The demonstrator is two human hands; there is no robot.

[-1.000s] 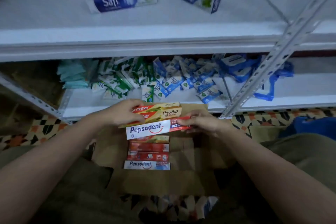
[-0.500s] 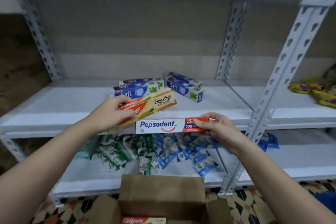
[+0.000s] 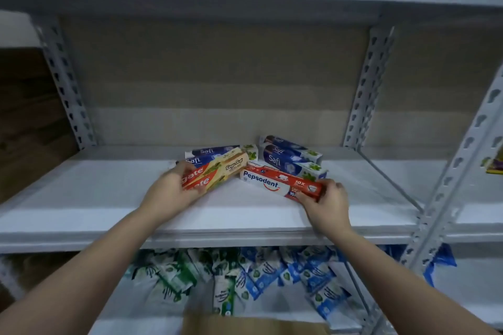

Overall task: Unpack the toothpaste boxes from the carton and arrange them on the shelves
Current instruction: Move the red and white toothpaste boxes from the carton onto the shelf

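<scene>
Toothpaste boxes sit in front of you on the middle shelf (image 3: 81, 198), the widest white surface in view. Below it, the lower shelf (image 3: 462, 280) carries a jumble of green and blue sachets (image 3: 258, 277), and the brown carton's (image 3: 253, 325) edge shows at the bottom of the frame. At the back of the middle shelf lie two groups of blue Safi boxes (image 3: 288, 156). Your left hand (image 3: 170, 192) grips two Colgate boxes (image 3: 215, 174), their far ends against the left Safi group. Your right hand (image 3: 328, 202) pinches the near end of the Pepsodent box (image 3: 275, 183), which lies on the shelf, angled, just beside the right Safi group.
</scene>
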